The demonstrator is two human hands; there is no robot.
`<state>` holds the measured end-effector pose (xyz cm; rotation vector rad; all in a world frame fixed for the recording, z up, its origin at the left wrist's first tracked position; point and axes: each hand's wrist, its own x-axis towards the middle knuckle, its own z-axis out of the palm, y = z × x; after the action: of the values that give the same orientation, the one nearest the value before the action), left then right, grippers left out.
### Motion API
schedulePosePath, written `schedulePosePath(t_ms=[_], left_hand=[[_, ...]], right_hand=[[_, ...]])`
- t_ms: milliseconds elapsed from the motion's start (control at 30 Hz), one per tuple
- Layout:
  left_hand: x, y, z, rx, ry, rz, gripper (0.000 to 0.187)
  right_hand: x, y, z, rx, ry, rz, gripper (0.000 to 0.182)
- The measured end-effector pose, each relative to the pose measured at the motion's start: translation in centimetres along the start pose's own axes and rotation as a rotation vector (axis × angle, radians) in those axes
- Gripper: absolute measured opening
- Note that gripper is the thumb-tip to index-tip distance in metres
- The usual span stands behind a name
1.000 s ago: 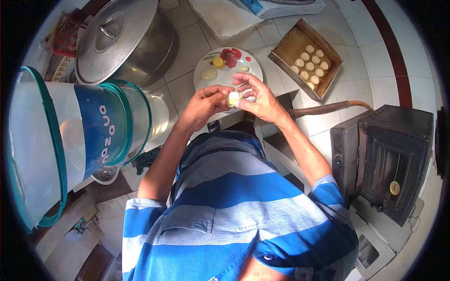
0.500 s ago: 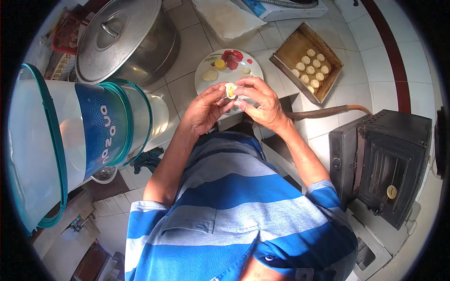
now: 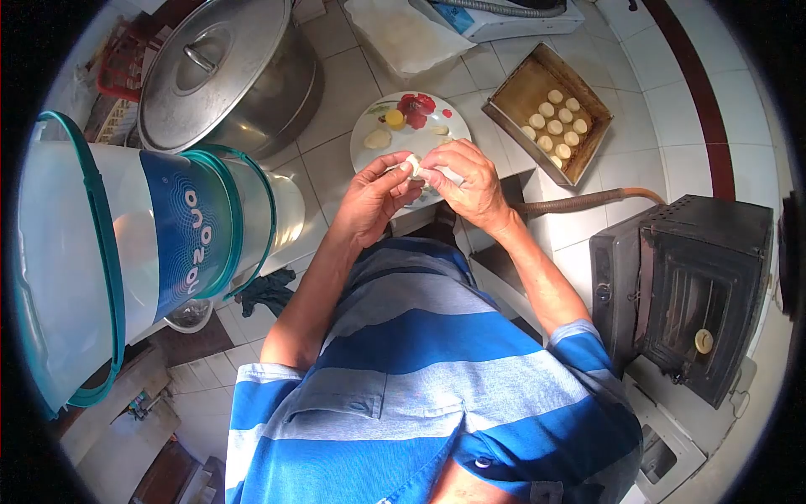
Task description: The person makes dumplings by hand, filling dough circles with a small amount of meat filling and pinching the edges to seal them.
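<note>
Between the fingertips of both hands is a small piece of pale dough (image 3: 413,165). My left hand (image 3: 374,200) pinches it from the left with thumb and forefinger. From the other side, the bent fingers and thumb of my right hand (image 3: 467,183) press on its edge. Just beyond the hands lies a white plate (image 3: 363,126) with a red flower print. It bears a yellow ball (image 3: 395,119), a flattened piece of dough (image 3: 378,139) and a smaller pale piece (image 3: 441,130). My hands cover the plate's near part.
A square metal baking tin (image 3: 508,101) with several pale dough rounds (image 3: 555,127) sits at the right. A large lidded pot (image 3: 277,92) and a clear bucket (image 3: 189,227) stand at the left. A small oven (image 3: 680,286) with a glass door is at the right.
The dough piece showed its yellow filling before; now only pale dough is visible. My right fingers have closed in and bent around its edge.
</note>
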<state>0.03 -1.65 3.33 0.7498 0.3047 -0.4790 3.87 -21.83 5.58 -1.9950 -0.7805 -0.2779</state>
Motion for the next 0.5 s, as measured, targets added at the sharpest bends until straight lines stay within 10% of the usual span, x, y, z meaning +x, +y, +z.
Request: schedulePosePath(t_ms=[500], left_hand=[[0.3,-0.5,0.2,-0.106,0.056,0.098,0.028]], right_hand=[[0.1,-0.5,0.4,0.024,0.064,0.096,0.029]])
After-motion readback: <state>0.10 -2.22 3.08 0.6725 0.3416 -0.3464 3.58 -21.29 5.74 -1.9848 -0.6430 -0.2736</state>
